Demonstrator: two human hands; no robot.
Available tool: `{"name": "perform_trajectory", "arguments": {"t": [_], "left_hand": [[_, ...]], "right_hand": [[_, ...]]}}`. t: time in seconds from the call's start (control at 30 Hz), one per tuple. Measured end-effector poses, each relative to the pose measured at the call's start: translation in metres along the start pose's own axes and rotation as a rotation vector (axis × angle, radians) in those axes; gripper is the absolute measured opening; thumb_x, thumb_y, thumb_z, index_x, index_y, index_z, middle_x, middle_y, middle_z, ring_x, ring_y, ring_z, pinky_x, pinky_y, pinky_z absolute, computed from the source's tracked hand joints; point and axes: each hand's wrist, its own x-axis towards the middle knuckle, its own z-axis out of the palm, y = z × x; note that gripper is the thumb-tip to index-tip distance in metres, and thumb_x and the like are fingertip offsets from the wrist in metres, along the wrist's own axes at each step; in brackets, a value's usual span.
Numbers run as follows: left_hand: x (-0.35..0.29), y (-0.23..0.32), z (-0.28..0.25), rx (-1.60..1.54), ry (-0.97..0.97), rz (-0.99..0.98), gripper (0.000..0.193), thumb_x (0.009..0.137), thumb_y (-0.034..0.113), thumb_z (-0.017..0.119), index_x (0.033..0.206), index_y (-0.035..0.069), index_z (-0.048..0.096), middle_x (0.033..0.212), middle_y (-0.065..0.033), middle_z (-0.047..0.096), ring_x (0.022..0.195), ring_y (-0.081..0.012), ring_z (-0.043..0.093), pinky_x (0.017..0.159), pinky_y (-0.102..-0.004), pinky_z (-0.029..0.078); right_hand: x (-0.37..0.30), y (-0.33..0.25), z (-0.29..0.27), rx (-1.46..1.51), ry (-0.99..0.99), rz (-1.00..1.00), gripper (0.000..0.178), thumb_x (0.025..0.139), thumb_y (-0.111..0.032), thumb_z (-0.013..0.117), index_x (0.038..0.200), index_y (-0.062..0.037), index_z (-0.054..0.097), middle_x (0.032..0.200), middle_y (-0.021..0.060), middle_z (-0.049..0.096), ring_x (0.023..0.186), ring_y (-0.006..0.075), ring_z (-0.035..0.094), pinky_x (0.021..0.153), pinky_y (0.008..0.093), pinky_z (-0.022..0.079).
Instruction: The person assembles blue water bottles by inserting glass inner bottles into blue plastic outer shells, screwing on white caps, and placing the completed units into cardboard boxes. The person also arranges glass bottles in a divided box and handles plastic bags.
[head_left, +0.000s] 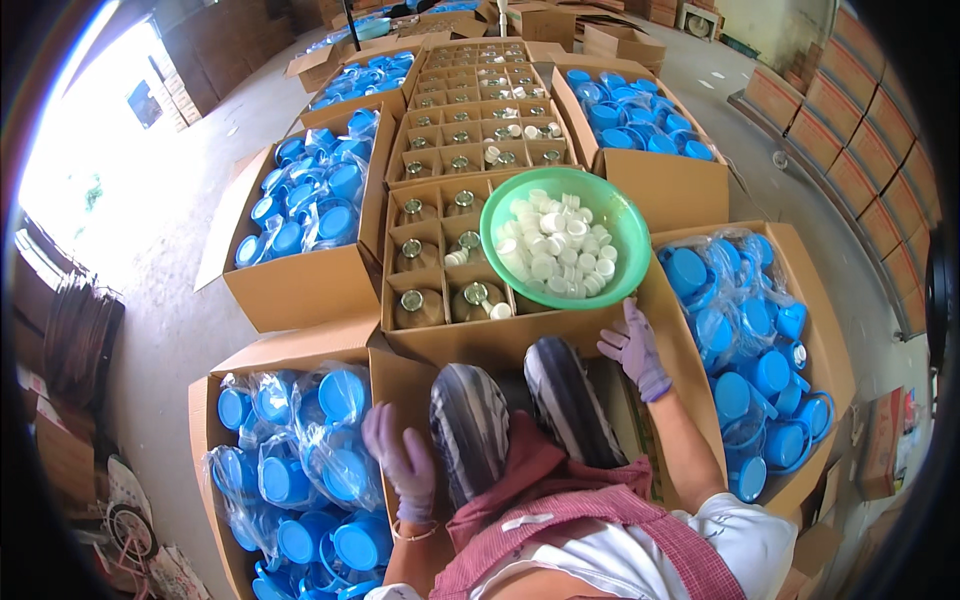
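Purple-gloved hands [402,465]: two. Round green plastic basin [627,215]: one. White plastic caps [558,240]: uncountable. Brown cardboard boxes [305,292] of blue-lidded containers [345,475]: at least five. Clear glass bottles [412,303], nearest partitioned carton [450,343]: six visible.

right hand [637,352] near green basin [632,240] of white caps [568,242], left hand [403,468] by blue lids [285,481]

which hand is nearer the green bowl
Right. The right hand is at the near right edge of the bowl, contact unclear; the left hand is farther off, by the near left box.
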Motion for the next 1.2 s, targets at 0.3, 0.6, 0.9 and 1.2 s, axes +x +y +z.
{"name": "perform_trajectory", "arguments": {"t": [0.3,0.6,0.9,1.2], "left_hand": [[0.137,-0.065,0.147,-0.131,-0.32,0.098,0.026,0.086,0.005,0.06,0.111,-0.001,0.063,0.114,-0.017,0.064,0.112,-0.036,0.056,0.102,-0.0443,0.041],[0.257,-0.113,0.318,0.77,-0.888,0.151,0.05,0.087,0.051,0.061,0.118,0.013,0.069,0.149,-0.0114,0.042,0.143,-0.0366,0.027,0.117,-0.0592,0.011],[0.223,-0.103,0.27,-0.034,-0.689,0.14,0.055,0.069,0.026,0.082,0.116,0.01,0.057,0.115,-0.0173,0.054,0.101,-0.0384,0.057,0.084,-0.0453,0.049],[0.154,-0.089,0.299,0.467,-0.605,0.39,0.052,0.08,0.03,0.068,0.125,0.008,0.053,0.119,-0.0188,0.051,0.105,-0.0364,0.054,0.088,-0.0469,0.046]], "right_hand": [[0.197,-0.007,0.055,0.1,-0.484,-0.056,0.052,0.093,-0.035,0.054,0.134,-0.0037,0.044,0.128,0.0184,0.057,0.105,0.0329,0.064,0.087,0.0445,0.058],[0.335,-0.035,0.214,0.168,-0.36,-0.031,0.054,0.091,-0.034,0.066,0.134,-0.0086,0.047,0.113,0.0146,0.063,0.094,0.0272,0.066,0.082,0.0409,0.057],[0.247,0.007,0.153,-2.013,-0.086,-0.716,0.065,0.078,-0.07,0.057,0.094,-0.0083,0.071,0.103,0.0088,0.063,0.101,0.0279,0.052,0.087,0.0523,0.04],[0.243,0.004,0.155,-1.811,-0.036,-0.412,0.049,0.079,-0.049,0.063,0.112,-0.0121,0.068,0.122,0.0136,0.061,0.119,0.035,0.049,0.105,0.0676,0.024]]}}
